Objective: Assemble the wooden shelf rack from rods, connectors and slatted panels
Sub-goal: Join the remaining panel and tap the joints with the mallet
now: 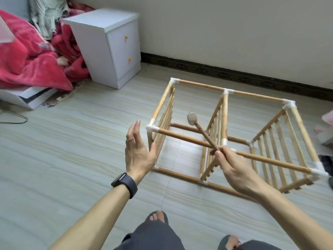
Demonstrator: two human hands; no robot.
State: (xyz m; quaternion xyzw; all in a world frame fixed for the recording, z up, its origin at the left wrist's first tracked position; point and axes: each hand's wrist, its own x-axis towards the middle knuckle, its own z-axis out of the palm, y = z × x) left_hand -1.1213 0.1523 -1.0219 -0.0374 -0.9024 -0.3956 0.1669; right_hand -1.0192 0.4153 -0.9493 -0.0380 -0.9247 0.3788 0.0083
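Now | right hand grips mallet | left hand beside rack corner

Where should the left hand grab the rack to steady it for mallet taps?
Probably the near top rod, just right of its white corner connector, coming from above. That stretch is bare, round and horizontal, so a hand can wrap it, and it sits closest to the open left hand. It is also clear of the mallet that the right hand holds.
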